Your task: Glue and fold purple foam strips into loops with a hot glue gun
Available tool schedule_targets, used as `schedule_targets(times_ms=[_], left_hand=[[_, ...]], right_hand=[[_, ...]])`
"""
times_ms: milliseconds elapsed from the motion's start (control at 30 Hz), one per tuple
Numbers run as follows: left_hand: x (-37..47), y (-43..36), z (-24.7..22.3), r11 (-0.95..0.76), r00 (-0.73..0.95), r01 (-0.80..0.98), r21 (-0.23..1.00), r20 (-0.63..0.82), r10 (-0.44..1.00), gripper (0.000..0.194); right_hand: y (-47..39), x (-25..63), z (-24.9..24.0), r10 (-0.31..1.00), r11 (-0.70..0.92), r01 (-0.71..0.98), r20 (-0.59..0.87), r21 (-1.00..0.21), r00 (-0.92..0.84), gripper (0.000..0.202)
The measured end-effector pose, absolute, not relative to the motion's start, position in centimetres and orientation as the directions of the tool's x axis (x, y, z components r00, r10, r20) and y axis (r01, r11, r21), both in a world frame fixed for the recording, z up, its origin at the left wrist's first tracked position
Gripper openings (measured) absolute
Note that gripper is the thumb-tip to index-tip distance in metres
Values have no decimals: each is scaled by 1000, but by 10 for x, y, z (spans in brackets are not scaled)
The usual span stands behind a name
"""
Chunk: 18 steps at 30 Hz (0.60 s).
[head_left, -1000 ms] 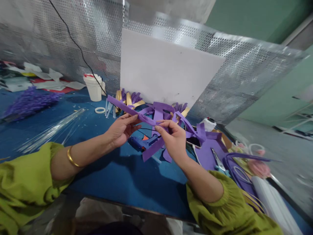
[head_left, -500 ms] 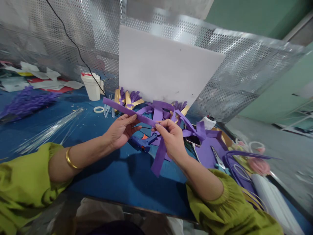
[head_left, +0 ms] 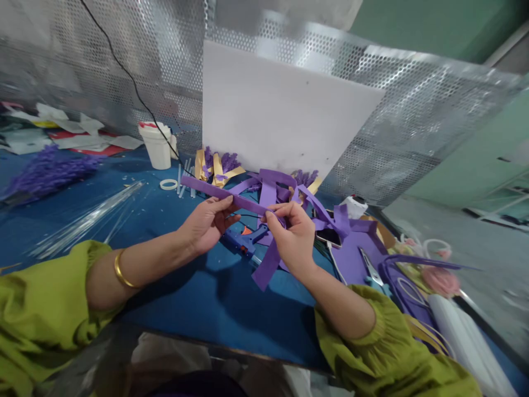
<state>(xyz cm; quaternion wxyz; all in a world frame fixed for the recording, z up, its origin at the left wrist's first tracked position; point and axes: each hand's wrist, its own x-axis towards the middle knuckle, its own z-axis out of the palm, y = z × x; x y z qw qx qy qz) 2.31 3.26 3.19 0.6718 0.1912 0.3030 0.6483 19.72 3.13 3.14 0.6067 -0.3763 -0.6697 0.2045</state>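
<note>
A long purple strip (head_left: 250,204) is stretched between my two hands above the blue table. My left hand (head_left: 209,223) pinches it near its middle, and its free end points up to the left. Thumb and fingers of my right hand (head_left: 292,234) grip the strip's right part; a purple tail (head_left: 266,269) hangs below that hand. Beneath the strip lies a blue glue gun (head_left: 239,242) with an orange trigger, partly hidden by my left hand. Behind my right hand is a tangle of purple strips (head_left: 268,179).
On the blue table (head_left: 173,303) stand a white cup (head_left: 157,149) and a tape roll (head_left: 168,184). Purple flowers (head_left: 53,171) lie left. Small wrapped bouquets (head_left: 221,168) lean by a white board (head_left: 285,110). Scissors (head_left: 370,267) and a phone (head_left: 328,236) are right.
The free left end of the strip has dropped slightly and shifted right. The hanging tail has swung a little up and left. Both hands keep their hold.
</note>
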Motion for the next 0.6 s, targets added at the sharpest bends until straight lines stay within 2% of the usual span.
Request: schedule_targets(times_ms=[367, 600], left_hand=[[25, 31, 36, 106, -30, -766, 634, -200, 979, 20], [22, 33, 36, 138, 17, -756, 640, -191, 982, 15]], right_hand=[[31, 197, 28, 691, 703, 232, 723, -672, -1, 21], [30, 197, 28, 740, 657, 204, 672, -726, 10, 21]])
